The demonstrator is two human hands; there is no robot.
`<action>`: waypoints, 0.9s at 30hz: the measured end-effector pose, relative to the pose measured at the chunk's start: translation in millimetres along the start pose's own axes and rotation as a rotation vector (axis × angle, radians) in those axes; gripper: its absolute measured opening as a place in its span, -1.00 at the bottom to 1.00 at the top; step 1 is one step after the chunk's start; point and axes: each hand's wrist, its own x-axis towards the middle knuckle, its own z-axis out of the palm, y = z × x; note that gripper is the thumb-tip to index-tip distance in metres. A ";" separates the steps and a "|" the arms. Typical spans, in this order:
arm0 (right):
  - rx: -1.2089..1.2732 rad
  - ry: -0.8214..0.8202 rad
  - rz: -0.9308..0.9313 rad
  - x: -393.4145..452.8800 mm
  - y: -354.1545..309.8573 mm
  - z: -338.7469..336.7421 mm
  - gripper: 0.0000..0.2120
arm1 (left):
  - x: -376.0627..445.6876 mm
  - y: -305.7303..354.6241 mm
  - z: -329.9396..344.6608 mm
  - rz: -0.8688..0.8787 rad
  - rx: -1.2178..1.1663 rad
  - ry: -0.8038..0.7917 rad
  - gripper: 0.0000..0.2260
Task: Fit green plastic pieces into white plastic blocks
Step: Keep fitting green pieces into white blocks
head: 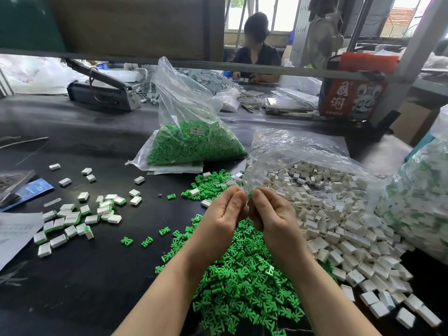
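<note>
— What colour are the loose clips [244, 275] heaped on the black table [84, 282]?
— Bright green. The blocks [339, 229] are white, the bags [184, 98] clear.
— And that box [349, 93]?
— Red, with white characters.

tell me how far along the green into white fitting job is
Done: a scatter of assembled white blocks with green showing lies on the table's left. In hand: the left hand and right hand pinch a green piece between them. Left: a big loose green pile, a white block heap and a full bag of green pieces. Mostly still ahead.
</note>
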 end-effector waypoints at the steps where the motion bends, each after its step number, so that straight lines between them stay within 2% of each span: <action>1: -0.007 0.017 -0.007 0.3 1.1 0.3 -0.69 | 0.2 -0.5 1.2 0.005 0.001 0.002 -0.80; 9: 0.009 0.063 -0.036 -0.5 2.6 4.2 -0.71 | 1.8 -2.9 1.9 -0.043 -0.117 0.025 -0.72; 12: 0.009 0.075 -0.041 -0.9 3.0 5.0 -0.70 | 1.3 -2.1 2.3 -0.051 -0.135 0.013 -0.80; 17: -0.001 0.032 -0.035 0.2 3.7 3.7 -0.73 | 1.5 -4.2 0.3 -0.056 -0.096 0.029 -0.61; 21: -0.015 -0.033 0.018 1.2 -0.6 -3.2 -0.73 | 2.0 -0.4 -4.6 -0.085 -0.005 -0.002 -0.78; 27: -0.070 -0.174 0.078 0.8 -9.8 -13.5 -0.76 | -0.4 5.9 -9.5 -0.132 -0.021 -0.102 -0.82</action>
